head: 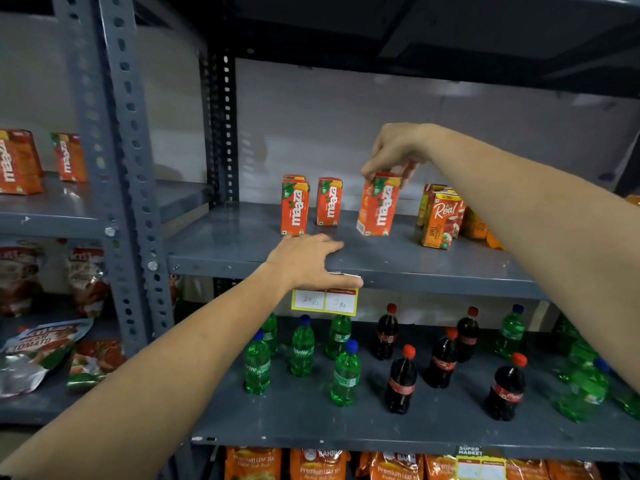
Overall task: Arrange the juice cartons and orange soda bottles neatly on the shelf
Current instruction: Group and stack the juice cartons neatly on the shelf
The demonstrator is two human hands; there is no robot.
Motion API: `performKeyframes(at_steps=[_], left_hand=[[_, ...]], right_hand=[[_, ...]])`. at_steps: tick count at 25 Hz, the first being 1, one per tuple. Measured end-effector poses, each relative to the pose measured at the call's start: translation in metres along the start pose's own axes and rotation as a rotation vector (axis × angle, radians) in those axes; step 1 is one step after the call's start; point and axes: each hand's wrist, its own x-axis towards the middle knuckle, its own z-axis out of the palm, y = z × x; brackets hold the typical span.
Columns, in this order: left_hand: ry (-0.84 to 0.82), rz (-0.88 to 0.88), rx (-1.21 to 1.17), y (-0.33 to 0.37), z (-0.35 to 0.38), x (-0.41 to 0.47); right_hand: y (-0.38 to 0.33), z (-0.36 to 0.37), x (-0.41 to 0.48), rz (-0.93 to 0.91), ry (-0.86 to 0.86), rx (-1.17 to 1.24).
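On the grey shelf [221, 244] stand small orange Maaza juice cartons. My right hand [393, 152] grips the top of one Maaza carton [379, 211], which tilts slightly near the shelf's middle. Left of it stand a front Maaza carton [294, 211] with another just behind it, and a third carton [328, 201]. My left hand [311, 261] rests flat on the shelf's front edge, thumb under the lip, holding nothing. Real juice cartons [441, 220] stand in a cluster to the right, partly hidden by my right forearm. No orange soda bottles show.
The shelf below holds green Sprite bottles [302, 348] and dark cola bottles [401, 379], loosely spread. A yellow price label [323, 301] hangs from the shelf edge. The left rack carries more Maaza cartons [17, 164] and tomato pouches [38, 344]. Tea packets [320, 465] fill the bottom.
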Motion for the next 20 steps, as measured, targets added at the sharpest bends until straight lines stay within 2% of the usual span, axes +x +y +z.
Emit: performKeyframes(at_steps=[5,11,16,20], left_hand=[[0.017,0.02,-0.012,-0.002,0.004,0.003],[0.032,0.031,-0.022,-0.002,0.004,0.005],[0.061,0.022,-0.012,-0.002,0.005,0.006],[0.053,0.009,-0.013,0.001,0.003,0.008]], right_hand=[[-0.032,0.015,0.032,0.021,0.018,0.005],[-0.038,0.046,0.056,0.052,0.06,-0.045],[-0.034,0.061,0.065,0.042,0.187,-0.128],[-0.021,0.054,0.052,0.039,0.121,-0.015]])
